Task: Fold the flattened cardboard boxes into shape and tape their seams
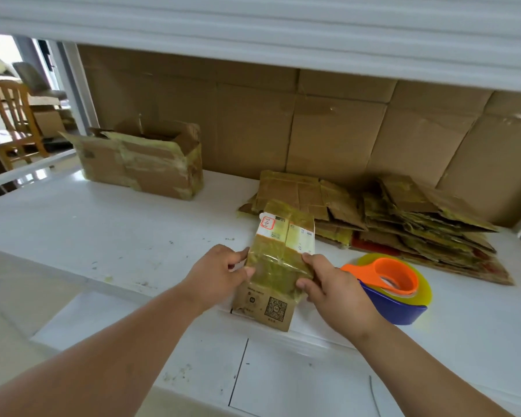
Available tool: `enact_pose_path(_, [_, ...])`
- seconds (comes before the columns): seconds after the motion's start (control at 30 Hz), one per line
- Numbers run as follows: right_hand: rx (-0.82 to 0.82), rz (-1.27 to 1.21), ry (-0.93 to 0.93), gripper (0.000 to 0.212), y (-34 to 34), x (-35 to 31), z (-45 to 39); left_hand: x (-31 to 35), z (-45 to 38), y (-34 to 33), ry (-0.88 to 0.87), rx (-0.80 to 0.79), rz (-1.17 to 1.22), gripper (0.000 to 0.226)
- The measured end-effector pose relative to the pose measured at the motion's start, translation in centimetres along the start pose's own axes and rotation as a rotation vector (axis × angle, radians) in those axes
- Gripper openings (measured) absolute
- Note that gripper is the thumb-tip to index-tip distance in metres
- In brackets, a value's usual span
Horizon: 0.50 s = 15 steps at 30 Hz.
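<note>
Cardboard box (pixel 278 263), flattened and tape-covered, gripped at its edges by left hand (pixel 215 273) and right hand (pixel 333 288).

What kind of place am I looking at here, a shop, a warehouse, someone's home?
Most likely a small home packing station. A pile of flattened boxes and a tape dispenser sit on a white table, both hands hold a small box, and a wooden chair shows beyond.

The one head-worn view looks forward and down, close over a white table (pixel 103 236) toward a cardboard-lined wall (pixel 328 130).
</note>
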State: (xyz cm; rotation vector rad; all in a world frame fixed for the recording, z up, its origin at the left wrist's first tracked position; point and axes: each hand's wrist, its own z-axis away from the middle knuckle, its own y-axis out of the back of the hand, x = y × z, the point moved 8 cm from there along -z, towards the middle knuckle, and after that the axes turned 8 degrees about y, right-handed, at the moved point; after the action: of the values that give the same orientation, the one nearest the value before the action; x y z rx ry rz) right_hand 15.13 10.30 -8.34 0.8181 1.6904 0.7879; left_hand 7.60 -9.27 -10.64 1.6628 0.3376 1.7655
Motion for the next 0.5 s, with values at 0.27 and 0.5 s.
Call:
enact_pose_path(0.27, [0.054,-0.099,0.076,0.046,0.2,-3.3,-2.4,-0.7,1.3,3.4,0.087,-0.195,0.778,0.043])
enact_pose_path(0.5, [-0.027,-0.056,0.066,0.052,-3.3,-7.0,-6.0,-2.7,1.1,10.6,0.121,0.069,0.728,0.040])
